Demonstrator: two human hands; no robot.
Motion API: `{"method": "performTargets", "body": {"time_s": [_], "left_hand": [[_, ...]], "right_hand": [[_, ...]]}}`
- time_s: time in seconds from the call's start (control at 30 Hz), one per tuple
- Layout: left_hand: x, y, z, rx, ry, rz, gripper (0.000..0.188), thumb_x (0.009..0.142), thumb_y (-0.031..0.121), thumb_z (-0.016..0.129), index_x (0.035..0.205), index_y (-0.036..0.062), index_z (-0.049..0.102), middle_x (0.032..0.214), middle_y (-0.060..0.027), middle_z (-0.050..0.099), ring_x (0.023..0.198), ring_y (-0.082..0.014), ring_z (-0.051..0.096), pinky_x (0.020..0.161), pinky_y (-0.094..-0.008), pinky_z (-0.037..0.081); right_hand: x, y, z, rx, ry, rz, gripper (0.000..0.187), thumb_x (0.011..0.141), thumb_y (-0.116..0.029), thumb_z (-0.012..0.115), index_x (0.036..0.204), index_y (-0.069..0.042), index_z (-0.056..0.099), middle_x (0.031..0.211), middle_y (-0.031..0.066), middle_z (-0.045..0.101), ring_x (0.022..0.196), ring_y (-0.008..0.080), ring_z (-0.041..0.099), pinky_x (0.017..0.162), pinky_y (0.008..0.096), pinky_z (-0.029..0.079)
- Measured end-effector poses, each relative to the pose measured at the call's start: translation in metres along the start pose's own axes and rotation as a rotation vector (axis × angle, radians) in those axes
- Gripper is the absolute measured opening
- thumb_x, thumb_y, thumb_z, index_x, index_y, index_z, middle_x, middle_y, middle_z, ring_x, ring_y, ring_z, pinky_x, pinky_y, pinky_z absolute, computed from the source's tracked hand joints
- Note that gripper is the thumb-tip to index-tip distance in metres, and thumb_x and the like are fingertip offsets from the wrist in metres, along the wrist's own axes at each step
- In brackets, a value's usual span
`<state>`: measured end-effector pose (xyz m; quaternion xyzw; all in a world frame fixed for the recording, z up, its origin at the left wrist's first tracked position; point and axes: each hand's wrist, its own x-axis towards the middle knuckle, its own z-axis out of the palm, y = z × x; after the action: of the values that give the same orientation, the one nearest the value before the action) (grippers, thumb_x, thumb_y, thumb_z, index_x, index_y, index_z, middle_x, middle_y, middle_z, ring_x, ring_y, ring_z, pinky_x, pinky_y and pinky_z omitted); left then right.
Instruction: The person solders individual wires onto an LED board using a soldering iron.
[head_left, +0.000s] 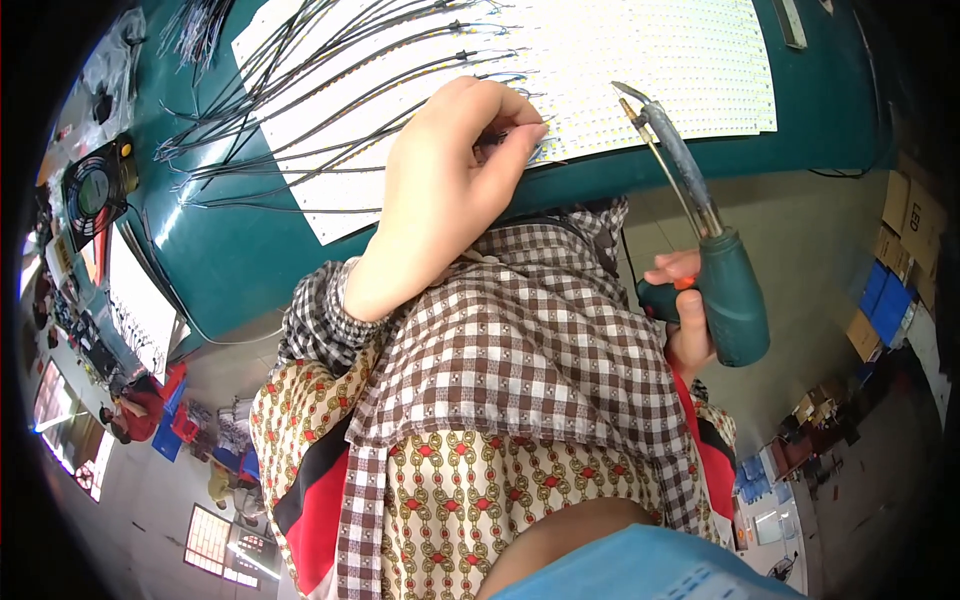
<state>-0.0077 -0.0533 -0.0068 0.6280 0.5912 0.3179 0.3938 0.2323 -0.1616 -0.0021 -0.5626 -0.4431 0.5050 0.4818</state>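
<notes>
My left hand [445, 165] is bent over the near edge of a white circuit board sheet [330, 215], its thumb and forefinger pinched together. Thin black cables [330, 172] run under this hand from the left, and fine blue wire ends show beside the fingertips; the exact grip is partly hidden. My right hand [688, 320] is wrapped round the handle of a green soldering gun [735, 300] with an orange-red trigger. Its bent metal tip and thin brass-coloured tube point up over the board, apart from the left fingers. Rows of small yellowish dots cover the board.
The board lies on a green tabletop [240, 290]. A black fan [95, 190] stands at the left, below a clear plastic bag [120, 60]. More cables [195, 35] are bunched at the far left. Cardboard boxes [910, 215] stand at the right. Other people are in the left background.
</notes>
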Motion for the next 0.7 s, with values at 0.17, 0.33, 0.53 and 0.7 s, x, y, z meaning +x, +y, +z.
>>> {"method": "performTargets", "body": {"time_s": [0.17,0.33,0.53,0.7], "left_hand": [[0.005,0.003,0.0,0.072,-0.051,-0.077,0.006,0.082,0.008,0.071,0.083,0.0037,0.068,0.08,-0.0037,0.06,0.069,-0.0141,0.06,0.063,-0.0266,0.048],[0.01,0.006,0.001,0.107,-0.032,-0.093,0.008,0.082,0.008,0.072,0.084,0.0014,0.069,0.081,-0.0029,0.061,0.072,-0.0103,0.061,0.064,-0.0236,0.047],[0.017,0.004,0.005,0.182,-0.017,0.0,0.004,0.077,0.011,0.067,0.076,0.0069,0.067,0.075,-0.0068,0.062,0.067,-0.0246,0.063,0.062,-0.0357,0.05],[0.019,0.002,0.004,0.19,-0.005,0.029,0.005,0.076,0.011,0.067,0.074,0.0063,0.066,0.074,-0.0077,0.062,0.066,-0.0253,0.063,0.06,-0.0378,0.05]], "right_hand": [[-0.002,0.0,-0.002,-0.002,-0.035,-0.012,0.048,0.094,-0.021,0.06,0.125,0.015,0.051,0.1,0.0189,0.065,0.083,0.0267,0.066,0.079,0.0395,0.055],[-0.005,0.0,-0.004,0.016,-0.074,0.024,0.043,0.095,-0.02,0.059,0.122,0.013,0.054,0.104,0.0195,0.064,0.088,0.0282,0.066,0.081,0.0409,0.055],[-0.007,-0.004,-0.005,-0.014,-0.122,0.036,0.04,0.096,-0.018,0.058,0.12,0.013,0.055,0.111,0.021,0.063,0.095,0.0287,0.065,0.077,0.0398,0.057],[-0.006,-0.008,-0.002,-0.029,-0.142,0.019,0.036,0.095,-0.015,0.06,0.118,0.013,0.057,0.109,0.0232,0.063,0.091,0.0287,0.066,0.077,0.0402,0.058]]}}
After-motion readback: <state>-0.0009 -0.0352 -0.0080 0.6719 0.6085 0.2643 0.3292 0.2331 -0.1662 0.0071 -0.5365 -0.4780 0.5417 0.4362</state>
